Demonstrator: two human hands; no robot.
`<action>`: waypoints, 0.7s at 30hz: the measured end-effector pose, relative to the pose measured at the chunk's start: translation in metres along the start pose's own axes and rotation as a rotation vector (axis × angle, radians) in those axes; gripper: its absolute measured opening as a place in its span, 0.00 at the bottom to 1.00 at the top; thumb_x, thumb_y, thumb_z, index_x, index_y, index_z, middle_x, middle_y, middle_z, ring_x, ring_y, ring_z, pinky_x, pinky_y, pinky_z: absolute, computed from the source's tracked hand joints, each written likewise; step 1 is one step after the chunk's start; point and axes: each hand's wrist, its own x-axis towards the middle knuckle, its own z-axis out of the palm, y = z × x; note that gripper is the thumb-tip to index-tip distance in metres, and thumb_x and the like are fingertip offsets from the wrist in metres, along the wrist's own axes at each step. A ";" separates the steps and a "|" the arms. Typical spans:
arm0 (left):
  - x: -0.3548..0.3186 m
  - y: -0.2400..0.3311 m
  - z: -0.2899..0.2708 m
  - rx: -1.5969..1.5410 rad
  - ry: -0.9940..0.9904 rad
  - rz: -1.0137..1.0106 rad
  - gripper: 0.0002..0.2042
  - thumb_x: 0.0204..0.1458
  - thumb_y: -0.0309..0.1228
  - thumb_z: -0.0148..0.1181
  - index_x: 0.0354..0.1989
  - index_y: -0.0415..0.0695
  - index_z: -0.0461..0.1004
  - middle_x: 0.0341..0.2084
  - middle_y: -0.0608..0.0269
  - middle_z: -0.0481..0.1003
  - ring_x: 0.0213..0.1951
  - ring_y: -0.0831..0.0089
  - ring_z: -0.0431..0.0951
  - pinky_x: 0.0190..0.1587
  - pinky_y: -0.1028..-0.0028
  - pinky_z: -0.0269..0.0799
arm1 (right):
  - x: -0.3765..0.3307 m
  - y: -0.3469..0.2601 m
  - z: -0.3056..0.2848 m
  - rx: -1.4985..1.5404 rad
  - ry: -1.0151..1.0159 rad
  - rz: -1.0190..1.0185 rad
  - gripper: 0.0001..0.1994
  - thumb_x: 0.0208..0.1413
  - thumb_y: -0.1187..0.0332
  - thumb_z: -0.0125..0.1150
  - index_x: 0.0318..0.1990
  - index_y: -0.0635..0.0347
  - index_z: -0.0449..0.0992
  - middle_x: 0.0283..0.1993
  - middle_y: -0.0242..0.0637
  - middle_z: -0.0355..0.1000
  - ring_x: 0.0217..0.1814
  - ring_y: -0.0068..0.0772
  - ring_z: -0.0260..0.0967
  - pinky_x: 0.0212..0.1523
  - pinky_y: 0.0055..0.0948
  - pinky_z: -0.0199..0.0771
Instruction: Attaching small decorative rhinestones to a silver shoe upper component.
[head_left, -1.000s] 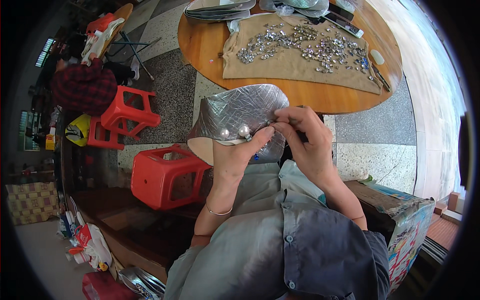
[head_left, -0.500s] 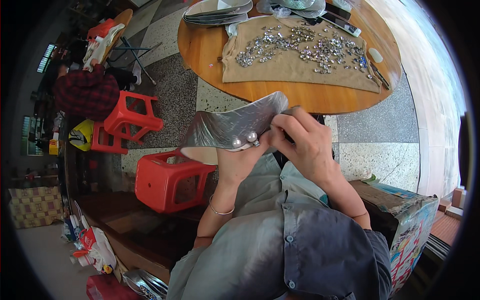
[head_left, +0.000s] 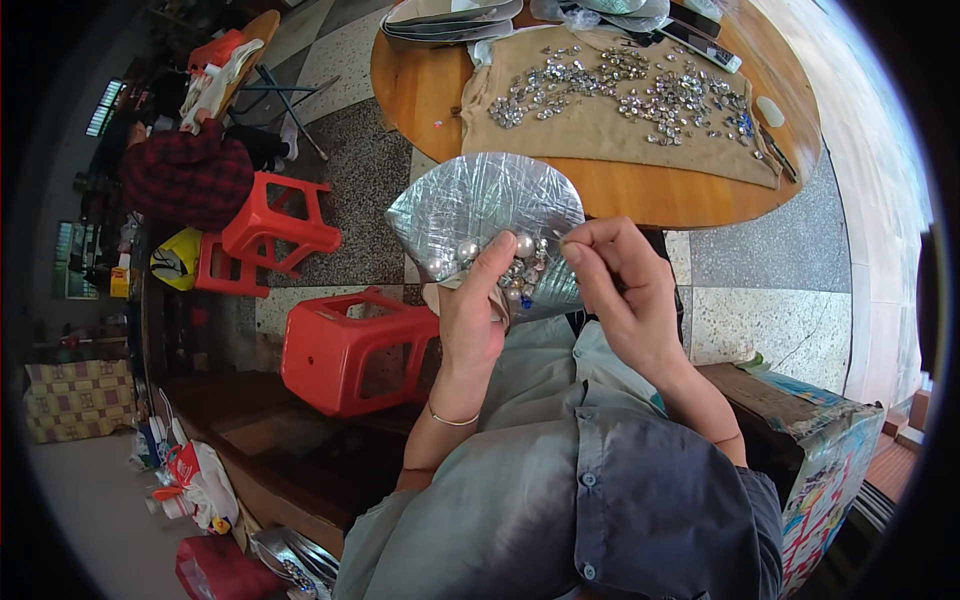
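"While our left hand (head_left: 472, 325) grips the silver panel (head_left: 480, 200), thumb in front, other fingers hidden behind it, what might slip?"

"If that thumb eases, the panel could twist and jostle the pearl (head_left: 525, 245) just right of it."

"And our right hand (head_left: 638, 288)?"

"Thumb and forefinger press together beside the panel's right edge; we can't tell around what. Too sharp a tug might loosen the bead cluster (head_left: 528, 268) left of those fingertips."

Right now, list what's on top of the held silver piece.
Pearly beads, small shiny gems and a blue bit sit on the silver piece. The left hand covers part; whatever lies beneath is hidden.
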 end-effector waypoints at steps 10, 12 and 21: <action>-0.014 -0.017 -0.035 -0.045 0.038 -0.133 0.12 0.49 0.23 0.55 0.43 0.40 0.68 0.34 0.61 0.74 0.36 0.74 0.76 0.38 0.73 0.73 | -0.016 0.047 0.015 -0.063 -0.023 -0.018 0.04 0.54 0.75 0.55 0.33 0.66 0.67 0.21 0.29 0.68 0.22 0.11 0.59 0.22 0.15 0.60; -0.014 -0.019 -0.045 -0.063 0.037 -0.154 0.12 0.49 0.23 0.54 0.43 0.39 0.69 0.34 0.60 0.74 0.35 0.73 0.76 0.38 0.73 0.73 | -0.017 0.054 0.020 -0.046 -0.029 0.002 0.04 0.54 0.75 0.55 0.33 0.66 0.67 0.21 0.29 0.68 0.21 0.11 0.59 0.21 0.15 0.60; -0.018 -0.018 -0.051 0.049 0.068 0.003 0.13 0.49 0.21 0.53 0.44 0.35 0.68 0.33 0.58 0.74 0.34 0.71 0.76 0.38 0.72 0.73 | -0.020 0.059 0.031 -0.022 -0.064 0.031 0.04 0.55 0.74 0.54 0.33 0.65 0.68 0.21 0.29 0.68 0.18 0.11 0.58 0.19 0.16 0.58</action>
